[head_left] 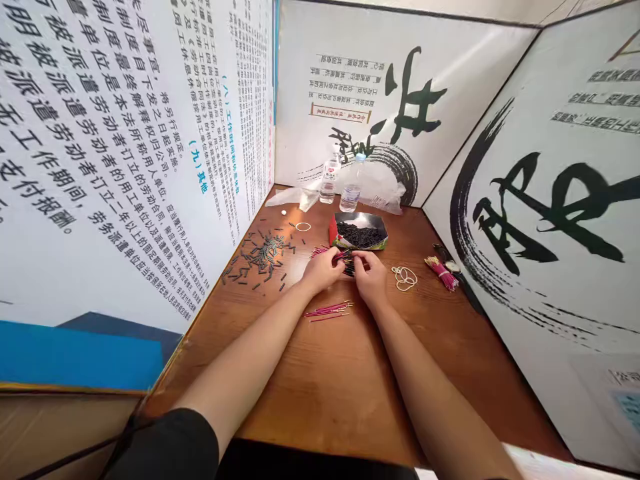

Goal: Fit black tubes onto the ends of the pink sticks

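My left hand [323,270] is closed, its thumb and fingers pinching thin pink wires [319,251] whose ends show beyond its knuckles. Close on its right, my right hand [372,277] is closed too, with fingertips pressed together on something too small to make out. Several short black pieces [349,268] lie in the narrow gap between the hands. Just behind them stands an open carton [383,241] filled with small black sleeves [359,235]. Nearer to me, loose pink wires [327,310] with metal ends lie side by side on the wooden table [320,380].
Left of my hands spreads a scatter of black sleeves [267,253]. A rubber band [303,227] lies behind it, more bands [404,278] to the right. A tied pink wire bundle [441,273] rests by the right panel. Two bottles [329,177] and plastic bags stand at the back.
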Demonstrator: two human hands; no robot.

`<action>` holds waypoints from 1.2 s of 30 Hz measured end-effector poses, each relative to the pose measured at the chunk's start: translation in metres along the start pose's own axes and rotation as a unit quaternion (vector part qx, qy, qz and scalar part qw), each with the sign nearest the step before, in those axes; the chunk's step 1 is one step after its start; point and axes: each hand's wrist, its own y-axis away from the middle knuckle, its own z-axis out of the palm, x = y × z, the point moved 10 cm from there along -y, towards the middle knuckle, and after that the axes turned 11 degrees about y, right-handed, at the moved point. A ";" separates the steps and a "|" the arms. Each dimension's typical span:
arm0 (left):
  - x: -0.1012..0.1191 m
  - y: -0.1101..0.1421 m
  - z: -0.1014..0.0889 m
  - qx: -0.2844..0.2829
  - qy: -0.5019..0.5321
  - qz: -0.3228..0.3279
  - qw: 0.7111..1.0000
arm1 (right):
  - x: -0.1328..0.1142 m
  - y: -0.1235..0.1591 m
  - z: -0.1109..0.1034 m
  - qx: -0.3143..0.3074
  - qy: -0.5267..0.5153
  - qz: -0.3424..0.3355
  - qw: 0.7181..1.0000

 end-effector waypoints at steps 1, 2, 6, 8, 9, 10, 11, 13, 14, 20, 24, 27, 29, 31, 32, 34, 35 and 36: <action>0.000 0.000 0.000 0.000 0.006 -0.002 1.000 | 0.001 0.000 0.000 0.000 -0.004 0.005 1.000; 0.000 -0.001 0.000 0.000 0.013 -0.003 1.000 | 0.003 0.000 0.000 -0.001 -0.008 0.009 1.000; 0.000 -0.003 0.000 0.003 0.059 0.004 0.998 | 0.006 0.000 0.003 -0.014 -0.024 0.028 0.999; -0.002 -0.004 0.000 0.004 0.089 0.013 0.996 | 0.006 0.001 0.004 -0.023 -0.029 0.035 0.999; -0.003 -0.004 0.000 0.003 0.104 0.017 0.994 | 0.006 0.001 0.005 -0.026 -0.031 0.038 0.998; -0.004 -0.004 0.000 0.001 0.117 0.020 0.993 | 0.006 0.001 0.005 -0.027 -0.033 0.040 0.998; -0.005 -0.005 0.001 0.000 0.129 0.021 0.991 | 0.005 0.001 0.005 -0.027 -0.034 0.041 0.998; -0.008 -0.005 0.002 -0.001 0.144 0.023 0.989 | 0.006 0.001 0.005 -0.024 -0.039 0.042 0.998; -0.009 -0.005 0.002 -0.001 0.149 0.023 0.988 | 0.006 0.001 0.005 -0.022 -0.041 0.043 0.998; -0.010 -0.007 0.004 -0.009 0.172 0.020 0.985 | 0.005 0.000 0.003 -0.015 -0.046 0.041 0.998; -0.007 -0.008 0.004 -0.016 0.193 0.020 0.981 | 0.000 0.000 0.001 -0.014 -0.037 0.031 0.999; -0.005 -0.008 0.004 -0.023 0.203 0.020 0.979 | -0.001 0.000 0.002 -0.017 -0.037 0.030 0.999; -0.005 -0.008 0.005 -0.028 0.202 0.018 0.979 | 0.000 0.000 0.002 -0.019 -0.037 0.031 0.999; -0.005 -0.008 0.006 -0.032 0.200 0.016 0.979 | 0.001 0.000 0.001 -0.015 -0.035 0.033 0.999; -0.006 -0.008 0.006 -0.033 0.201 0.015 0.979 | 0.001 0.000 0.000 -0.012 -0.034 0.034 0.999; -0.007 -0.008 0.007 -0.033 0.202 0.013 0.979 | 0.001 -0.001 -0.001 -0.009 -0.033 0.035 0.999; -0.008 -0.008 0.007 -0.032 0.202 0.013 0.979 | 0.001 -0.001 -0.001 -0.010 -0.034 0.036 0.999; -0.008 -0.008 0.007 -0.033 0.201 0.013 0.979 | 0.001 -0.001 0.000 -0.013 -0.035 0.036 0.999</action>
